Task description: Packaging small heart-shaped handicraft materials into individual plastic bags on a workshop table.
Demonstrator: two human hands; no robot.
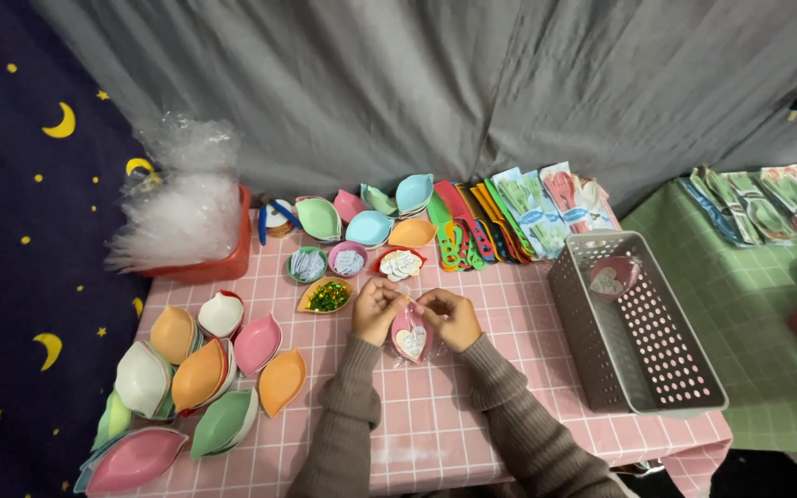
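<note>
A small pink leaf-shaped dish (410, 339) in clear wrap, with a white heart tag on it, sits between my two hands over the pink checked tablecloth (435, 415). My left hand (377, 308) pinches the top of the wrap at the dish's upper left. My right hand (450, 316) grips the wrap at its upper right. Both hands are closed on the package, fingertips almost touching above it.
A grey perforated basket (636, 323) at right holds one wrapped pink dish (612, 277). Stacks of coloured leaf dishes (197, 373) lie at left. Small bowls of tags and green bits (327, 295), a red tub of clear bags (197, 221), and packaged utensils (528, 210) line the back.
</note>
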